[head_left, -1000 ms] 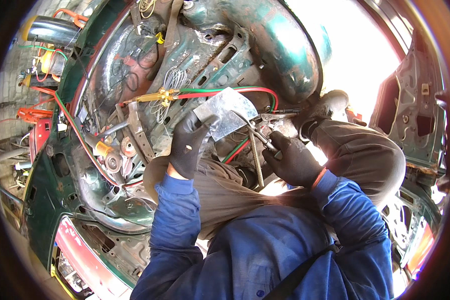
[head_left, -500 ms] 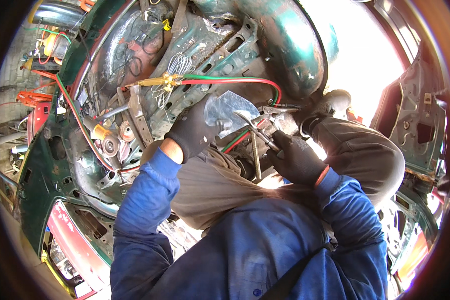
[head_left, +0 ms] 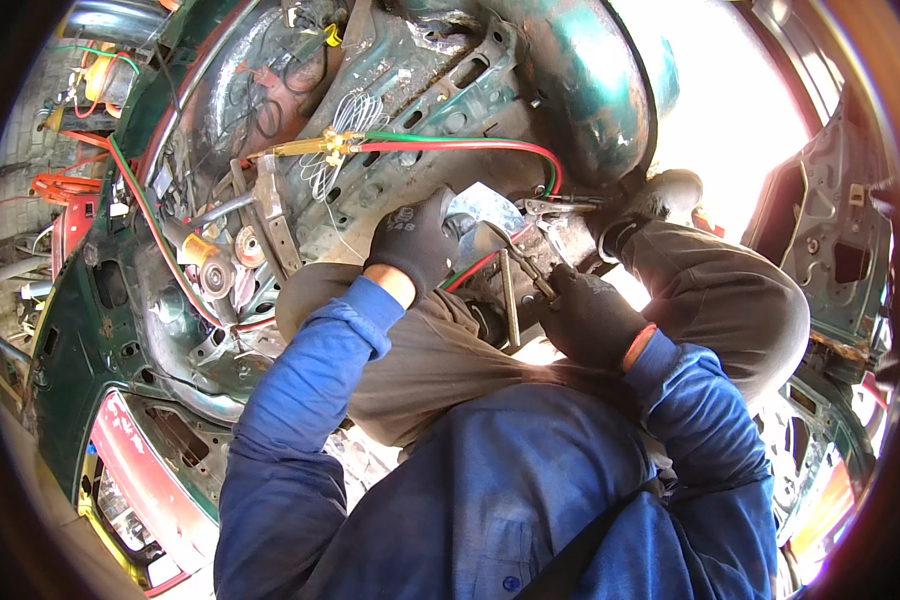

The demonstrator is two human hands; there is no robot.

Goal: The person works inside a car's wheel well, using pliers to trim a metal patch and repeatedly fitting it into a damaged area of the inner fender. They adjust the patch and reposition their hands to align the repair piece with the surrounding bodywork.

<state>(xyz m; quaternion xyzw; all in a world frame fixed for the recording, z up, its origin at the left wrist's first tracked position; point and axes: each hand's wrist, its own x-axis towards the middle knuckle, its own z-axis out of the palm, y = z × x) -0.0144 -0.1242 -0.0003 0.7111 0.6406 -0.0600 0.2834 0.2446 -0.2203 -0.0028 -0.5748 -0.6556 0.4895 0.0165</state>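
Note:
My left hand [head_left: 413,242], in a black glove, is closed on the edge of a small shiny piece of sheet metal [head_left: 490,207]. The sheet is tilted, and part of it catches the light. My right hand [head_left: 592,314], gloved too, grips the handles of metal snips [head_left: 533,274], their curved jaws at the sheet's lower right edge. Whether the blades are biting into it I cannot tell. Below the jaws a ribbed metal rod [head_left: 512,300] stands close to the snips. Just beyond the sheet lie locking pliers [head_left: 555,207].
A brass cutting torch [head_left: 300,148] with red and green hoses [head_left: 450,147] rests over a coil of thin wire [head_left: 355,112]. To the left are a hammer [head_left: 270,195] and an angle grinder [head_left: 210,268]. Green car bodywork [head_left: 570,80] surrounds me.
My left hand has moved right and turned, bringing the sheet toward the right and tilting it. The snips have shifted slightly down around the sheet's edge.

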